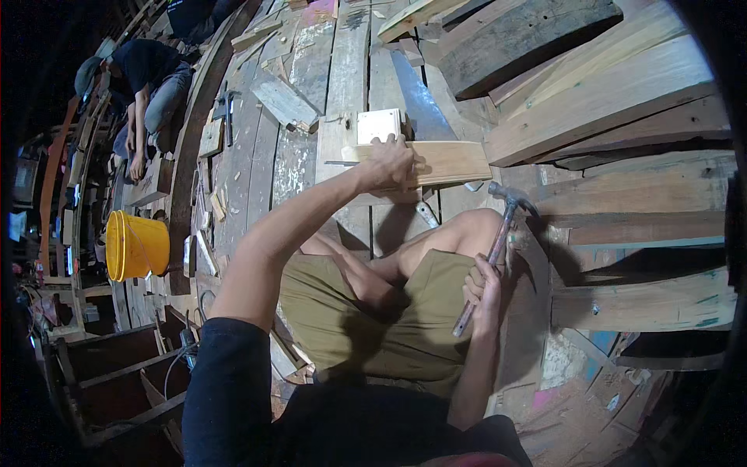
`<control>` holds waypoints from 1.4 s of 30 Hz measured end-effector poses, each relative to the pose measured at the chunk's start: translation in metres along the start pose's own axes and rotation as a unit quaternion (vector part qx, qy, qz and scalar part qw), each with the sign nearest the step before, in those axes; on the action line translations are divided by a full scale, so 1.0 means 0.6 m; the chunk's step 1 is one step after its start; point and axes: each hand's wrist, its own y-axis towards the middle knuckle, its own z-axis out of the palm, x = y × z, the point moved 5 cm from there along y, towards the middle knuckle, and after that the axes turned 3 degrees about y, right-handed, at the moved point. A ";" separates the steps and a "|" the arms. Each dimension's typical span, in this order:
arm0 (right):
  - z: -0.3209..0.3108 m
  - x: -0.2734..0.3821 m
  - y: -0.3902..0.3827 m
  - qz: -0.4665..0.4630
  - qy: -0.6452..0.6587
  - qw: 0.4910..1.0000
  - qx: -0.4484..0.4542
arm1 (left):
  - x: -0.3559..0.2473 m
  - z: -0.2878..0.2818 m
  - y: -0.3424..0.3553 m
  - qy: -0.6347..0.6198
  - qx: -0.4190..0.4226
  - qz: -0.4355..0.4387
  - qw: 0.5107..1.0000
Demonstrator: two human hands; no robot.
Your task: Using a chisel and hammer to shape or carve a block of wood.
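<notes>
My right hand (486, 289) is closed around the handle of a claw hammer (499, 233), its metal head up and away from me, above my knee. My left arm reaches forward, and my left hand (387, 163) grips a pale wooden board (453, 162) with curled fingers. Its fingertips reach the near edge of a white square block (379, 124). A thin dark rod (339, 163) sticks out left of this hand; its kind is unclear. Under the hand's palm, the contact is hidden. Beyond the board lies a bluish metal saw blade (421, 97).
Stacked timber beams (607, 97) crowd the right side. A yellow bucket (138, 245) stands at left, near a long raised beam (204, 97). Wood offcuts (286, 101) and another hammer (228, 117) lie on the planks. A co-worker (148, 86) bends over at far left.
</notes>
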 end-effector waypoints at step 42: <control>-0.029 -0.002 0.004 -0.065 -0.136 0.964 -0.220 | 0.266 -0.059 -0.288 -0.705 -0.574 -0.057 0.413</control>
